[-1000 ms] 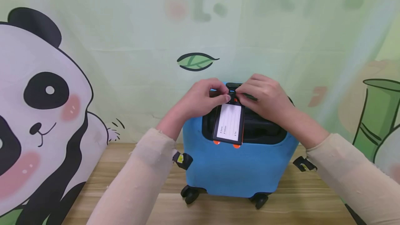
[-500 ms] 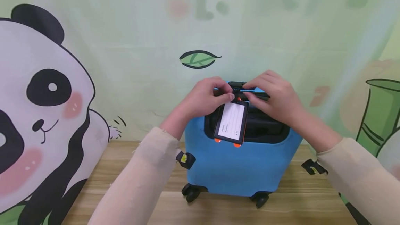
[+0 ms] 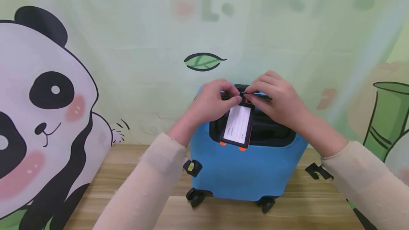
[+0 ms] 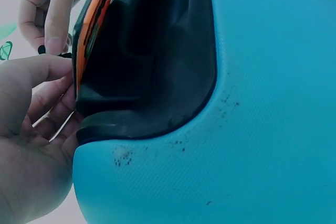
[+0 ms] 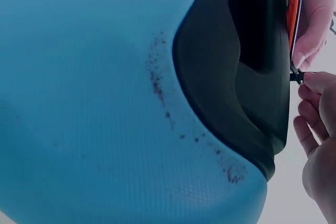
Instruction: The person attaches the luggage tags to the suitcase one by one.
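Note:
A blue suitcase (image 3: pixel 236 176) stands upright with a black recessed handle area (image 3: pixel 271 134). Against that recess hangs a black-framed luggage tag (image 3: pixel 238 125), its white card facing out and its orange back showing in both wrist views. My left hand (image 3: pixel 215 98) pinches the tag's top end, where the strap joins it, between thumb and index finger. Close by on the right, my right hand (image 3: pixel 276 97) pinches the thin black strap (image 5: pixel 296 76) between thumb and forefinger. Fingers cover most of the strap, so how it runs through the fastening is hidden.
The suitcase rests on its black wheels (image 3: pixel 267 204) on a wood-grain surface (image 3: pixel 179 215). Behind it hangs a pale green backdrop (image 3: pixel 143 45) printed with a panda and a leaf. Small black clips (image 3: pixel 192 168) sit by both sleeves.
My right hand drew off a little to the right, then came back close to the left hand. The left hand keeps its pinch; the tag hangs almost as before.

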A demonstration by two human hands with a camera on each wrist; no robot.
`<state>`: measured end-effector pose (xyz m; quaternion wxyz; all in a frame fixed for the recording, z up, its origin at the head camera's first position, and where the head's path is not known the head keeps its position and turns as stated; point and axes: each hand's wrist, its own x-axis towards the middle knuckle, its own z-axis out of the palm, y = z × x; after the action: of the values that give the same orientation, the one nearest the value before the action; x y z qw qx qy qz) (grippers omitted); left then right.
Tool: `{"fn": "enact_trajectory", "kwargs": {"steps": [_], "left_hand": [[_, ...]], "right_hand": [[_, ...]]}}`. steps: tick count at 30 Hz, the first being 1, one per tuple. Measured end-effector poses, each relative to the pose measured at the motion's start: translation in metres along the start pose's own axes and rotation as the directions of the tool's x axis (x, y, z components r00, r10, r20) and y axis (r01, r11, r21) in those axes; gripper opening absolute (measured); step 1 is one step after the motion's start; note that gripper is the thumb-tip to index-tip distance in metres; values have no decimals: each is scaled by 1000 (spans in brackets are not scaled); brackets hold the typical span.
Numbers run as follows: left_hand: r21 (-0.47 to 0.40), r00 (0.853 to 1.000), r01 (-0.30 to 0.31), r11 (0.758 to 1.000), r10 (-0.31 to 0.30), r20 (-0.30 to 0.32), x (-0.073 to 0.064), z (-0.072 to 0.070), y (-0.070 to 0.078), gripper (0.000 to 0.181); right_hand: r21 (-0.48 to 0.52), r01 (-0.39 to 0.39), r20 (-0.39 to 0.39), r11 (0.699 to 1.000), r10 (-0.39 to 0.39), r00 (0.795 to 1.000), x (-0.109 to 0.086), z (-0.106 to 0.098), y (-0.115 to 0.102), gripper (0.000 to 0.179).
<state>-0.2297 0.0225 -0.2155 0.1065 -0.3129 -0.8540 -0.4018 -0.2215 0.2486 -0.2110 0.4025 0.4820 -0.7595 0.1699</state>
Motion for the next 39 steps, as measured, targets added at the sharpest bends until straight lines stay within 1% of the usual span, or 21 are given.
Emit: {"fn": "enact_trajectory", "kwargs": {"steps": [5,9,12,19,23,27,32,35,39], "left_hand": [[-31,1000,19,999,-20,-18,-2,3,1,13],[-32,999,30,999,-31,-35,-3,4,3,12],[-26,998,48,998,-49,-37,-3,6,5,13],[-6,994,101,995,-101,-29,-4,9,13,15],[7,993,115,993,-115,-27,-2,9,15,14],[20,994,100,995,-99,-44,-1,10,14,14],[13,993,65,998,-63,-99,-4,14,7,15],[1,991,49,999,-48,-124,-5,15,4,15],[-9,990,40,999,-41,-136,-6,15,4,13]], "right_hand": [[45,-35,-24,998,36,999,-3,0,2,20],[66,-70,-26,995,72,997,-4,-1,2,21],[82,-91,-22,993,93,995,-5,-2,1,19],[94,-110,-25,989,113,993,-6,-4,0,20],[89,-109,-29,990,112,993,-6,-5,-1,20],[90,-130,-29,987,134,991,-5,-5,0,16],[96,-179,-19,979,182,983,-4,-3,1,14],[104,-183,-15,977,186,982,-3,-2,2,14],[109,-169,-18,980,172,985,-3,-1,1,18]]}}
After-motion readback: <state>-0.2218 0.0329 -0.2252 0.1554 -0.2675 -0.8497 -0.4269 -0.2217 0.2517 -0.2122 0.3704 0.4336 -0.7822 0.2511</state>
